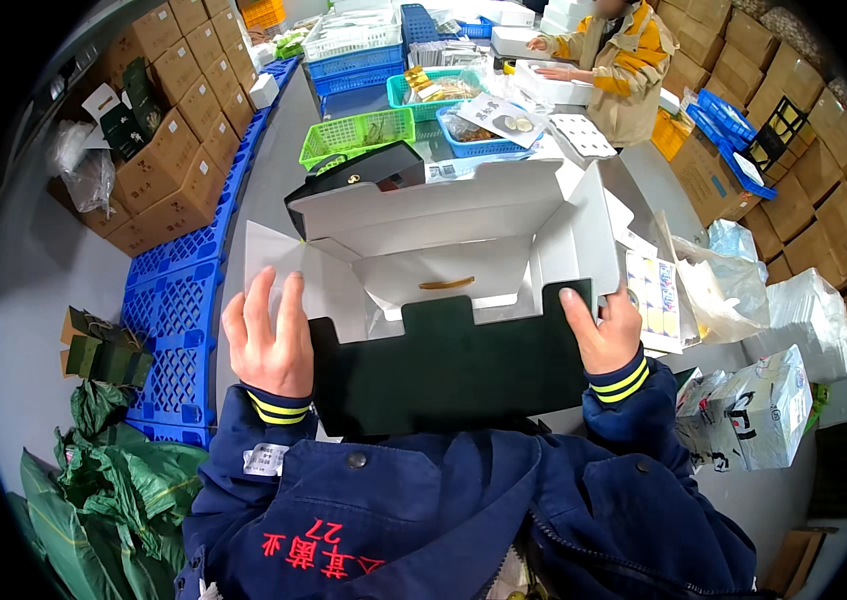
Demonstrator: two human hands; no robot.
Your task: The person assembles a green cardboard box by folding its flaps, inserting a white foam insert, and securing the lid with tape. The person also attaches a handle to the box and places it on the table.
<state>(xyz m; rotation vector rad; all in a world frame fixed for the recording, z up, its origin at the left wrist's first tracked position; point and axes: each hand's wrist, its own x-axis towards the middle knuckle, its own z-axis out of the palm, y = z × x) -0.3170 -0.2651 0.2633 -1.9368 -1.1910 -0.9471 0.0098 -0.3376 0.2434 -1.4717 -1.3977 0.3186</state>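
The open carton [434,308], white inside with a dark green front flap, lies between the two hands, its left side panel against the left fingers and its right front corner under the right thumb. Whether it rests on anything is hidden.

At near left, crumpled green bags [134,480] lie beside blue pallets [169,340]; brown boxes [169,170] are stacked at far left. Beyond the carton, a grey table [428,140] bears a black box [374,165], a green basket [374,133] and a blue basket [484,149]. Far right, a person in a tan and yellow jacket [629,90] stands with hands over white boxes. Right of the carton are a clear plastic bag [719,300] and a silver printed bag [749,415].

The left hand [272,340] has its fingers extended and slightly parted; its thumb is hidden, so I cannot tell whether it grips. The right hand [604,330] pinches the carton's corner, thumb on the flap, fingers behind the side panel.
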